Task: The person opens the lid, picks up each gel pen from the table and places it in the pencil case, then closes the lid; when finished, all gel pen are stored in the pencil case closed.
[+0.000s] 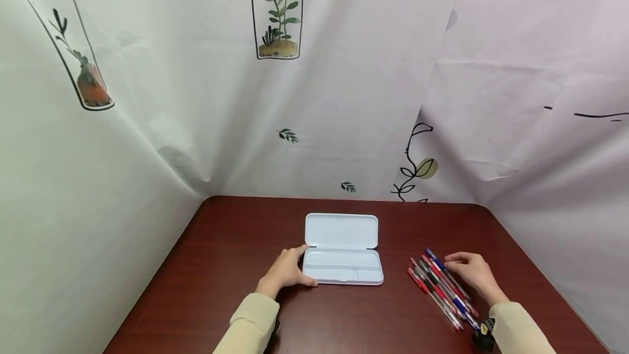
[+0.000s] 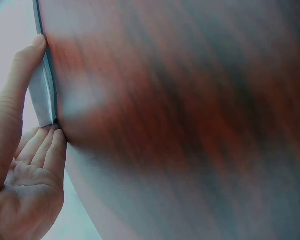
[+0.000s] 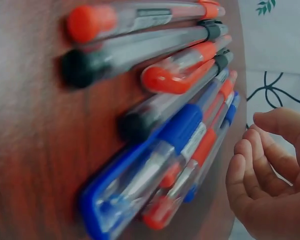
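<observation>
A white pencil case (image 1: 341, 232) lies on the table with its lid tipped back. No pens show in its compartments. My left hand (image 1: 285, 272) holds the case by its left end, thumb at the front edge and fingers round the left side; the left wrist view shows thumb and fingertips touching its edge. To the right lies a loose bundle of red, black and blue gel pens (image 1: 439, 288). Just right of their far ends is my right hand (image 1: 473, 275), fingers loosely bent, nothing held. In the right wrist view a gap separates the fingertips from the pens (image 3: 187, 127).
The dark reddish-brown table (image 1: 236, 234) has rounded far corners. White cloth (image 1: 334, 102) with plant drawings hangs behind it and along both sides. A small dark object (image 1: 484, 336) is at my right wrist, by the near ends of the pens.
</observation>
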A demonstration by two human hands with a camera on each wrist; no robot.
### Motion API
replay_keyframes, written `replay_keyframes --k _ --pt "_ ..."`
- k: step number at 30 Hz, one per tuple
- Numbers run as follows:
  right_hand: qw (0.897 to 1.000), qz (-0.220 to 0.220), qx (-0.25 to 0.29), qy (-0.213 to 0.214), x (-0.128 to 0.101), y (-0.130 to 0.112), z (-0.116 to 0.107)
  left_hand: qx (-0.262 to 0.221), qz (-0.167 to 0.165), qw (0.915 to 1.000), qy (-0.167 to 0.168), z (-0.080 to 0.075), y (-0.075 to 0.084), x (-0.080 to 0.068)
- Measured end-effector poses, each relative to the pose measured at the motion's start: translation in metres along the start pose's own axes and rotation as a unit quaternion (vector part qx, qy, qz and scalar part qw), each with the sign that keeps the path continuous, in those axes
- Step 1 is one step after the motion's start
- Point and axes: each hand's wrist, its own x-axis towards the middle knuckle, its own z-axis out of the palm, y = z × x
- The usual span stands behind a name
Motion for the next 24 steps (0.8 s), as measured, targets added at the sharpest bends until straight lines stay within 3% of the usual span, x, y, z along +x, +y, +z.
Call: replay_keyframes --k 11,24 --pt "0.999 0.021 -0.004 -0.034 -0.0017 0.0092 0.0016 0.001 0.002 1.0000 0.005 -0.0001 0.0010 -0.0003" --pt "0.998 0.001 -0.059 0.000 -0.0041 0.0046 0.0092 0.002 0.004 1.0000 0.004 0.0022 -0.0006 0.0004"
